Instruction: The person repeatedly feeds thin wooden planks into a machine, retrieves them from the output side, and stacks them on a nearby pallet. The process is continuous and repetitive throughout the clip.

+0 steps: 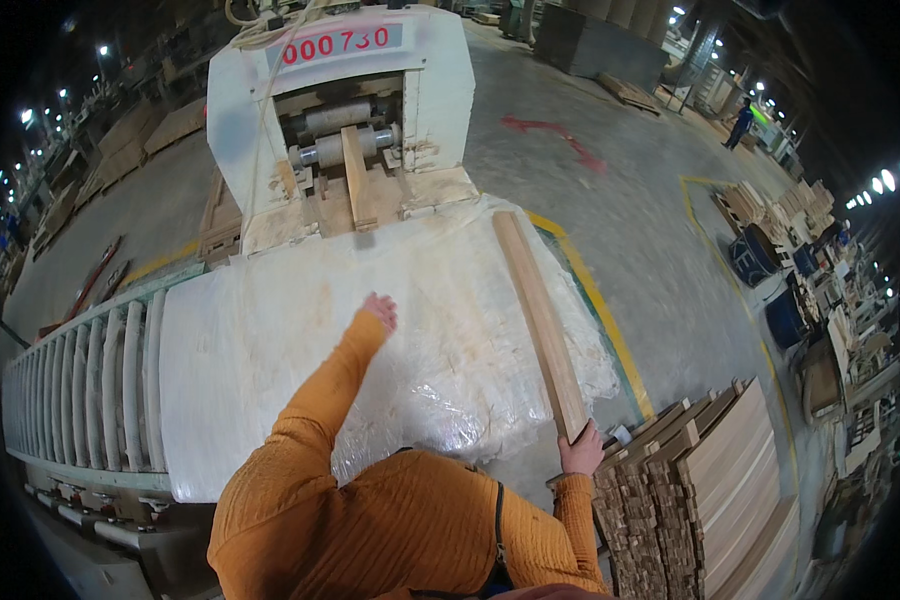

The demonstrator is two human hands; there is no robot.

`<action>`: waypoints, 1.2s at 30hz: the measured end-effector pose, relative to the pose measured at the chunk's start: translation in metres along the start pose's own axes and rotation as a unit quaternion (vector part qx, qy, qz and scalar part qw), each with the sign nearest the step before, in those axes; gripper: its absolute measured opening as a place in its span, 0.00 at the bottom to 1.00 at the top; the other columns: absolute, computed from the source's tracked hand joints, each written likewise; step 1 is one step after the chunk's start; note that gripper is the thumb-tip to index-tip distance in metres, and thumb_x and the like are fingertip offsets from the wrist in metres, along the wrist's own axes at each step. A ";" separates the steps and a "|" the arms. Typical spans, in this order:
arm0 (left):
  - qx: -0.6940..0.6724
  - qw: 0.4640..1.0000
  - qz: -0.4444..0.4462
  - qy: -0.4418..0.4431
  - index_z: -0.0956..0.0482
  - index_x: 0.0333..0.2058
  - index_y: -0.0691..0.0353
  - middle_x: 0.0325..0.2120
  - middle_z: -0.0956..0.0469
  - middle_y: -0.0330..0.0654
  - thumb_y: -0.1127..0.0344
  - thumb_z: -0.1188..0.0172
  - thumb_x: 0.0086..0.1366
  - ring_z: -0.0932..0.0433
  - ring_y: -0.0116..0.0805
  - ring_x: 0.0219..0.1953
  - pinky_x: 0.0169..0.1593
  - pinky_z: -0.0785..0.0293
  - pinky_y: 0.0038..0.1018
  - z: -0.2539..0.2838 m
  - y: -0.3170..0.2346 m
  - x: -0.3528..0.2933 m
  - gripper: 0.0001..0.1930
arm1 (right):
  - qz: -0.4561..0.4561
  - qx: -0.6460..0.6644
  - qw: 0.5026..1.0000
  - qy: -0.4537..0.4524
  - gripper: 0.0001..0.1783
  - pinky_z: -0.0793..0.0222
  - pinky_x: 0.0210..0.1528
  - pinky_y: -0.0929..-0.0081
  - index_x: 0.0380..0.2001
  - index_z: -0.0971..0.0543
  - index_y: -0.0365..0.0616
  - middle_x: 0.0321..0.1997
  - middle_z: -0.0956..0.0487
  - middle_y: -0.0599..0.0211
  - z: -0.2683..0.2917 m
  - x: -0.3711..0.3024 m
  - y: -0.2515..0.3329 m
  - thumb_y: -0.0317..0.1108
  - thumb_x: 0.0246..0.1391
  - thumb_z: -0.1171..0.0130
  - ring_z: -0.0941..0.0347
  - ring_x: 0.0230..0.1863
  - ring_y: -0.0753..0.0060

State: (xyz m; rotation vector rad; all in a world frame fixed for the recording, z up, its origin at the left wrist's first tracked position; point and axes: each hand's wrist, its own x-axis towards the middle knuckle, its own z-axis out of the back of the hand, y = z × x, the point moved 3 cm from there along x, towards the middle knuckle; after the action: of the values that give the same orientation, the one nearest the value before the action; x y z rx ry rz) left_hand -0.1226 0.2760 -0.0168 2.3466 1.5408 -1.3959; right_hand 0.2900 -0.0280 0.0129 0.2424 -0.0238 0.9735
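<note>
A long, narrow wooden board (538,320) slants along the right side of the plastic-covered table (270,340). At its near end my right hand (581,450) is closed round the wood. My left hand (381,311) is over the middle of the plastic cover, with nothing visible in it and its fingers loosely bent and slightly blurred. Ahead stands a white woodworking machine (438,100) with rollers (342,150) in its opening. Another wooden piece (356,180) lies lengthwise in that opening, its near end pointing at me, apart from my left hand.
A roller conveyor (90,390) adjoins the table's left side. Stacked wooden boards (715,480) rise close to my right hand. Yellow lines (600,310) mark the grey floor. Farther right are dark blue drums (755,255), wood piles and a distant person (740,124).
</note>
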 end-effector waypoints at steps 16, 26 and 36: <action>0.426 0.852 -0.282 -0.111 0.34 0.51 0.63 0.41 0.25 0.54 0.39 0.49 0.57 0.24 0.52 0.41 0.42 0.28 0.47 -0.093 -0.133 0.004 0.34 | -0.032 0.005 0.999 0.033 0.45 0.38 0.46 0.54 0.58 0.38 0.45 0.45 0.28 0.57 0.000 0.002 0.000 0.50 0.35 0.35 0.32 0.46 0.51; 0.529 0.748 -0.346 -0.203 0.38 0.53 0.67 0.42 0.26 0.65 0.41 0.53 0.61 0.26 0.61 0.45 0.47 0.29 0.45 -0.066 -0.085 -0.014 0.34 | -0.018 0.005 1.000 0.019 0.45 0.38 0.47 0.56 0.59 0.39 0.44 0.46 0.28 0.57 0.000 -0.001 -0.003 0.50 0.38 0.36 0.32 0.47 0.52; 0.465 0.811 -0.344 -0.092 0.33 0.47 0.73 0.39 0.25 0.60 0.43 0.45 0.59 0.23 0.52 0.39 0.41 0.25 0.40 -0.063 -0.014 -0.079 0.33 | 0.031 0.063 0.997 -0.027 0.41 0.39 0.50 0.53 0.57 0.37 0.43 0.50 0.30 0.56 0.009 -0.006 -0.010 0.46 0.39 0.37 0.35 0.53 0.52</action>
State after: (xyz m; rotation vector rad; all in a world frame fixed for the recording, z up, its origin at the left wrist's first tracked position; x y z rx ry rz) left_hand -0.1005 0.2534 0.0802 1.8236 2.0548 -3.0192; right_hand 0.2956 -0.0406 0.0187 0.3866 -0.0193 1.0315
